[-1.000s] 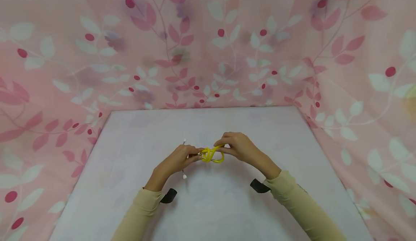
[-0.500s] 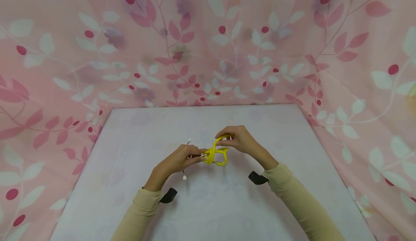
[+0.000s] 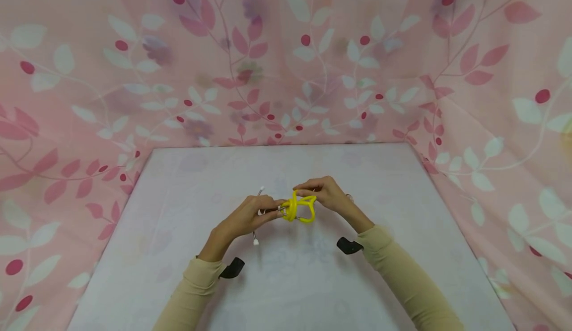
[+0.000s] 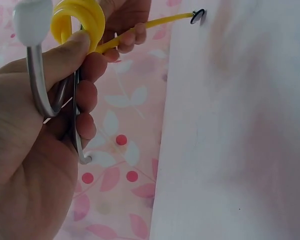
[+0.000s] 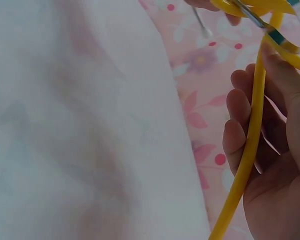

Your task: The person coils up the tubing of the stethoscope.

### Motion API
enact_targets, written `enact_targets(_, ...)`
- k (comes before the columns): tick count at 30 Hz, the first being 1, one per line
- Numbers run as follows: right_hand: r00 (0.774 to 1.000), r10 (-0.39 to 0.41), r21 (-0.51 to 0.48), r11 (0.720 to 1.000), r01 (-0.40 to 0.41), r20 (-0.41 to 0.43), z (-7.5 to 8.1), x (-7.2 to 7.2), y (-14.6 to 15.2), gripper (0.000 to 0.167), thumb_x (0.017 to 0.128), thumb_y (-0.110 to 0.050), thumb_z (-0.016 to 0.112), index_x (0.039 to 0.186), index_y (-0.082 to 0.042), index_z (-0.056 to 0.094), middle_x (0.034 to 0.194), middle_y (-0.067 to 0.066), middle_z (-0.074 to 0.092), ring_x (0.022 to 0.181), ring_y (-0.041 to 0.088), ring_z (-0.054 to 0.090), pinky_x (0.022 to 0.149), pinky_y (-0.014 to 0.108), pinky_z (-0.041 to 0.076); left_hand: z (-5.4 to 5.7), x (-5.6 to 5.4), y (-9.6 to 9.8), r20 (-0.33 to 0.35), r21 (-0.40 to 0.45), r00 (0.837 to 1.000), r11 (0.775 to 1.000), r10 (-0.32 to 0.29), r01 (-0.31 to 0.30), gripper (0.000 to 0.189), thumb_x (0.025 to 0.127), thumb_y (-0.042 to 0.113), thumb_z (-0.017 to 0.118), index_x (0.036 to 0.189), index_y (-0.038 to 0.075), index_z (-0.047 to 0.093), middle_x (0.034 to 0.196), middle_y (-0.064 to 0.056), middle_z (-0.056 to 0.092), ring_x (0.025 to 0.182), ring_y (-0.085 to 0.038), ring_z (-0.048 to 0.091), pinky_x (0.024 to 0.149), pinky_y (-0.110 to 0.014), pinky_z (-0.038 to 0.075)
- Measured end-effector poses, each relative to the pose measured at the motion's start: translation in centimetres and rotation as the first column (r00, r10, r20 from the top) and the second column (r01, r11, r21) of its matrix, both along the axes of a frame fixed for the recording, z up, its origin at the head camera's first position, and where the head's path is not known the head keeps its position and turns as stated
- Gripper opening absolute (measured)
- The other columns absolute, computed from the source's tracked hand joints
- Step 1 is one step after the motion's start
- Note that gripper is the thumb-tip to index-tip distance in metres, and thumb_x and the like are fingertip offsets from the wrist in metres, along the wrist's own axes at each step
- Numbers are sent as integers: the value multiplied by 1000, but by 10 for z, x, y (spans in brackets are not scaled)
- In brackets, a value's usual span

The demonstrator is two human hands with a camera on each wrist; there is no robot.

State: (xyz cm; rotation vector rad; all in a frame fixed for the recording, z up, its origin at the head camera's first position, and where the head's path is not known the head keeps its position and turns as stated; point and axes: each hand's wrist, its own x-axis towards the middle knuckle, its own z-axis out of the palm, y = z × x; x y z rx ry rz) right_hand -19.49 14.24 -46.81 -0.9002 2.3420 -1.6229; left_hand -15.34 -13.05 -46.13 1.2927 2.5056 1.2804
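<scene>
A stethoscope with yellow tubing (image 3: 292,209) is held up over the table between the two hands. My left hand (image 3: 250,216) grips its metal ear tubes, thumb pressing near the yellow coil (image 4: 92,22). White ear tips (image 3: 256,242) stick out on either side of that hand. Tubing wraps around the stem and forms a loop (image 3: 311,212) on the right. My right hand (image 3: 325,192) pinches the tubing just above the coil. The free length (image 5: 250,145) runs down across its palm, and the dark-rimmed chest piece (image 4: 197,16) hangs at its end.
A white-covered table (image 3: 286,281) lies beneath both hands. Pink leaf-patterned cloth (image 3: 277,63) rises behind it and along both sides. Black wrist cameras (image 3: 232,268) sit below each wrist.
My right hand has risen from beside the coil, drawing the tubing up in an arc, then come slightly back down and left. The left hand keeps its grip, almost still.
</scene>
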Motion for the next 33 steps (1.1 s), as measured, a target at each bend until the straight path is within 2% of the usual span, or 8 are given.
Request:
enact_targets(3, 1000, 3, -7, 1000, -3, 28, 3, 7, -4, 20, 93, -3, 64, 110, 3, 73, 105, 19, 74, 88, 10, 71, 73, 26, 58, 1, 0, 0, -8, -1, 1000, 1000, 18, -18, 30, 93, 19, 68, 122, 12, 70, 74, 9, 59, 67, -2, 45, 62, -20, 44)
enact_targets(6, 997, 21, -37, 999, -18, 74, 4, 14, -7, 23, 93, 2, 62, 113, 8, 70, 107, 24, 72, 82, 27, 71, 71, 32, 58, 0, 0, 0, -21, -5, 999, 1000, 25, -25, 33, 92, 18, 69, 124, 11, 69, 74, 10, 57, 68, -2, 45, 62, -22, 45)
enact_targets(10, 992, 23, -84, 996, -12, 125, -11, 18, -11, 20, 92, 6, 61, 110, 13, 69, 94, 31, 70, 71, 44, 63, 63, 36, 57, -1, -1, 1, -38, 1, 998, 999, 41, -41, 34, 92, 17, 69, 125, 9, 68, 75, 10, 58, 68, -2, 45, 61, -25, 46)
enact_targets(15, 990, -42, -97, 994, 55, 137, -32, 21, -17, 18, 95, 2, 59, 91, 14, 71, 76, 29, 68, 68, 34, 65, 61, 39, 57, -1, -2, 3, -64, 37, 994, 996, 87, -85, 35, 91, 16, 70, 126, 8, 68, 78, 7, 64, 66, -2, 45, 59, -24, 45)
enact_targets(20, 988, -48, -57, 997, 57, 149, -40, 29, -22, 21, 99, -5, 55, 104, 7, 72, 83, 28, 70, 72, 43, 64, 63, 40, 57, -1, -4, 5, -73, 55, 988, 990, 137, -133, 33, 90, 14, 71, 123, 7, 69, 78, 5, 66, 64, -3, 45, 58, -21, 43)
enact_targets(26, 993, -67, 55, 997, 62, 95, -37, 42, -23, 25, 100, -18, 57, 118, -5, 69, 99, 23, 72, 74, 38, 65, 63, 39, 56, -2, -5, 3, -77, 25, 982, 985, 173, -172, 34, 91, 17, 70, 123, 7, 69, 79, 5, 66, 63, -3, 43, 57, -19, 41)
enact_targets(30, 998, -61, 131, 990, 61, -4, -30, 49, -24, 27, 100, -20, 57, 113, -1, 71, 93, 19, 73, 65, 28, 64, 57, 32, 55, -5, -7, 2, -59, 8, 980, 982, 190, -190, 35, 91, 16, 70, 124, 6, 68, 81, 3, 68, 64, -5, 44, 57, -20, 41)
enact_targets(33, 998, -39, 192, 980, 48, -46, -25, 55, -24, 30, 98, -18, 61, 120, 1, 68, 88, 16, 73, 58, 14, 60, 53, 23, 52, -8, -10, 0, -47, -16, 974, 975, 220, -221, 36, 91, 17, 70, 125, 7, 68, 82, 2, 68, 65, -6, 44, 56, -20, 40)
